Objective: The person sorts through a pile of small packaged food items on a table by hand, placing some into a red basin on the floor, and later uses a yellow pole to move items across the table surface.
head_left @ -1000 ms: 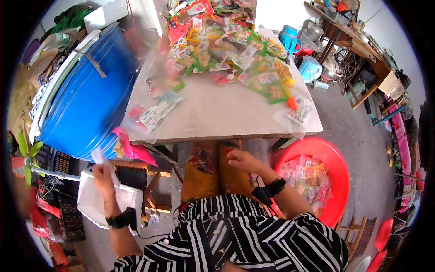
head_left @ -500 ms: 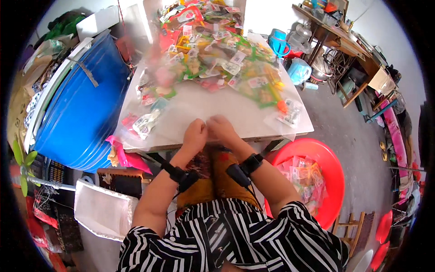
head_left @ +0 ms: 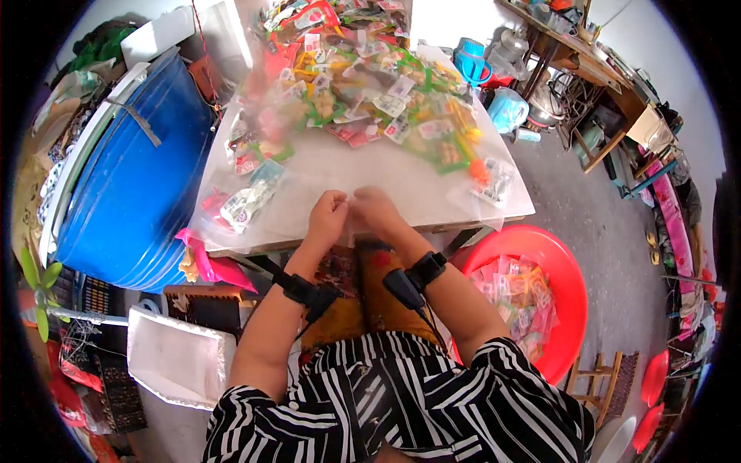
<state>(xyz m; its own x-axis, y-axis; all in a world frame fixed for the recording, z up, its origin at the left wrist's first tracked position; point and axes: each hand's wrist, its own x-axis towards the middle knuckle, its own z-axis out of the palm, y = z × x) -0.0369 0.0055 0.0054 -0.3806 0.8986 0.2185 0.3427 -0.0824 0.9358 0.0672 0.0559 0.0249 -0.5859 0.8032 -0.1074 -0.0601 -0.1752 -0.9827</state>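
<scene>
At the table's front edge point(head_left: 417, 218), my left hand point(head_left: 329, 213) is closed in a pinch on something too faint to make out, perhaps clear film. My right hand point(head_left: 374, 208) is beside it, fingertips turned inward and smeared by motion; what it holds is unclear. A heap of colourful plastic packets point(head_left: 355, 92) covers the back of the white table top point(head_left: 370, 174). A few clear packets point(head_left: 245, 202) lie left of my hands, and a pale packet point(head_left: 494, 185) lies at the right edge.
A red tub point(head_left: 570, 309) of packets stands below the table's right side. A large blue barrel point(head_left: 131, 193) and white foam box point(head_left: 174, 347) are at left, near a green fan point(head_left: 38, 289). A cluttered wooden desk point(head_left: 587, 54) and small wooden chair point(head_left: 598, 386) are at right.
Both hands rose from my lap and left side to meet at the table edge. In the last half second they moved slightly forward. The white strip earlier in my left hand no longer shows clearly.
</scene>
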